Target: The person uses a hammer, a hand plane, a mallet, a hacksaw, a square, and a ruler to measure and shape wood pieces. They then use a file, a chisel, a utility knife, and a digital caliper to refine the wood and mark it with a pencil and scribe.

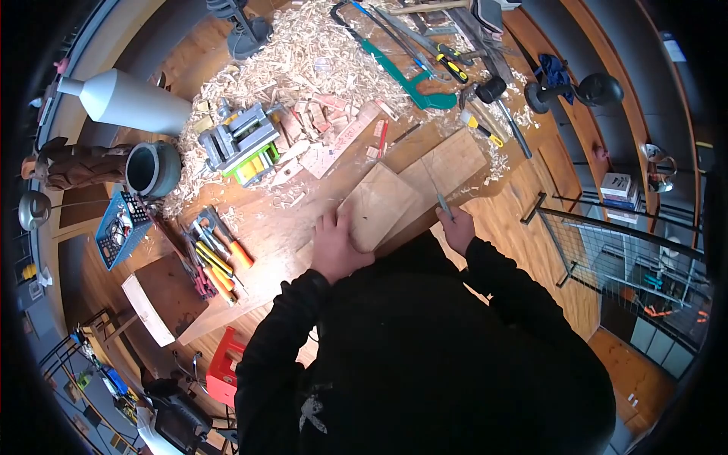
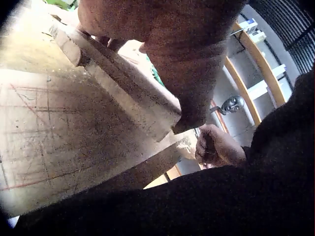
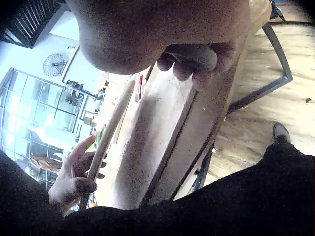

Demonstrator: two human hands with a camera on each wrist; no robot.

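Observation:
A light wooden board leans raised at an angle over a longer, flat wooden plank at the bench's near edge. My left hand grips the board's left side; in the right wrist view the thumb lies on one face and fingers spread behind the other. To the right, my right hand holds a slim pointed tool whose tip points away over the plank. A grey, rounded end of that tool shows between the curled fingers. Its exact kind I cannot tell.
Wood shavings heap at the back. A vise stands left of centre, beside wood offcuts. Carving tools lie at the left; a green-framed saw and a hammer lie at the far right. Red pen-like piece sits beyond the plank.

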